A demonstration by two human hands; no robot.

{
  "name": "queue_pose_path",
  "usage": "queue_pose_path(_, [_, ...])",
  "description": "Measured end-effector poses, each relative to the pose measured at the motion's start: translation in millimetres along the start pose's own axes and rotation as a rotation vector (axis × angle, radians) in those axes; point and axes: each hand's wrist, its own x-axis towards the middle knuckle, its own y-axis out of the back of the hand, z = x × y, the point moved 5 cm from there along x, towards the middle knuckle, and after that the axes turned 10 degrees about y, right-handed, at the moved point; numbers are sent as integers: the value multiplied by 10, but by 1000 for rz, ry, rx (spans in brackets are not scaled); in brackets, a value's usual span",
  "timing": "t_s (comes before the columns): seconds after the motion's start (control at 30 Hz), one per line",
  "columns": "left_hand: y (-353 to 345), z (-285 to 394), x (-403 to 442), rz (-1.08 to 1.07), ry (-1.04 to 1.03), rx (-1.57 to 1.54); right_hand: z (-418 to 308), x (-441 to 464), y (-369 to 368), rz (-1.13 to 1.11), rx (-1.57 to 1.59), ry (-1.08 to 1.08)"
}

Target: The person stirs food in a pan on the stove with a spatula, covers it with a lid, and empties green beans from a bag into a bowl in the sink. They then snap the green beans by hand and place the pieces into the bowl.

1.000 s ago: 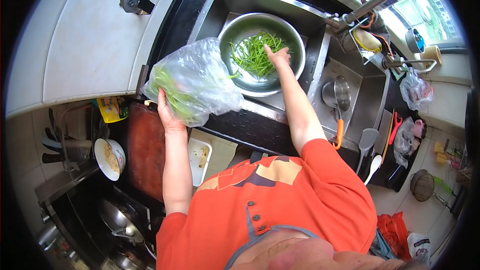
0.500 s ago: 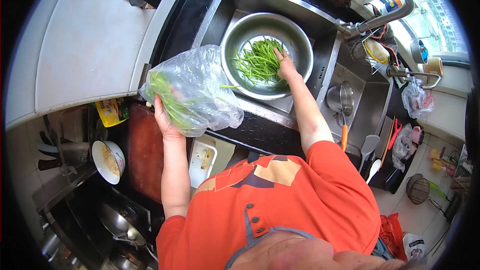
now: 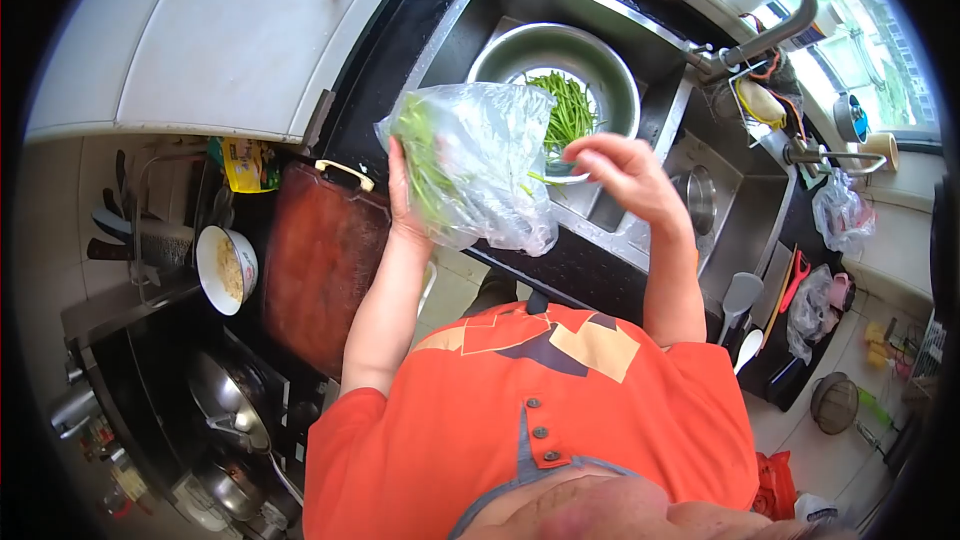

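In the head view, our left hand (image 3: 403, 195) is grasping the clear plastic bag (image 3: 500, 160) with green stalks inside. Our right hand (image 3: 635, 180) is near the bag's other side, its grip released, fingers loosely bent. More cut green stalks (image 3: 570, 110) lie in the steel basin (image 3: 625, 90), inside the sink (image 3: 442, 50). We should hold the bag firmly from below and keep its loose side over the basin, so that no stalk falls outside.
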Motion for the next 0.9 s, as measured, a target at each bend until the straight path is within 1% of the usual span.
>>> queue_pose_path(0.03, [0, -75, 16, 13, -8, 14, -74, -39, -110, -87, -39, 65])
queue_pose_path(0.07, [25, -135, 39, 24, -16, 29, -61, -73, -223, -114, -50, 89])
queue_pose_path(0.1, [163, -171, 93, 11, -17, 42, 110, -92, -318, -113, -165, 159])
queue_pose_path(0.13, [117, -217, 94, 0, -21, 43, 211, -93, -382, -43, -202, 197])
queue_pose_path(0.2, [22, -333, 77, -42, 4, 60, 607, -131, -488, 30, -276, 190])
queue_pose_path(0.23, [-18, -380, 66, -35, 18, 67, 721, -149, -559, 28, -278, 199])
queue_pose_path(0.3, [-61, -444, 71, -57, 23, 58, 803, -187, -666, 31, -160, 304])
queue_pose_path(0.33, [-103, -475, 84, -77, 36, 48, 831, -213, -679, 35, -165, 310])
queue_pose_path(0.4, [-95, -506, 103, -52, 26, 72, 889, -298, -706, -7, -354, 176])
queue_pose_path(0.47, [2, -512, 149, -86, 70, 77, 821, -346, -644, -1, -345, 176])
queue_pose_path(0.53, [-6, -504, 142, -104, 92, 55, 733, -334, -486, 80, -59, 175])
queue_pose_path(0.57, [28, -521, 153, -96, 128, 48, 754, -254, -395, -26, -137, -29])
queue_pose_path(0.6, [63, -550, 171, -87, 166, 43, 711, -215, -345, 3, -255, -66])
queue_pose_path(0.63, [99, -572, 190, -89, 170, 41, 644, -172, -305, 54, -258, 10])
queue_pose_path(0.67, [154, -584, 209, -55, 145, 114, 568, -143, -275, 105, -260, 86])
queue_pose_path(0.7, [185, -589, 216, -20, 120, 188, 424, -137, -299, 100, -139, 28])
queue_pose_path(0.73, [208, -608, 218, -19, 124, 186, 431, -120, -337, 102, -139, 24])
queue_pose_path(0.8, [273, -641, 184, 56, 101, 296, 541, -105, -447, 83, 26, -139])
queue_pose_path(0.83, [313, -641, 124, 137, 97, 329, 471, -95, -515, 50, 27, -93])
queue_pose_path(0.87, [345, -648, 60, 140, 107, 332, 547, -48, -601, 36, -56, -45])
queue_pose_path(0.9, [387, -646, -13, 137, 109, 273, 654, -29, -727, 54, -42, 57])
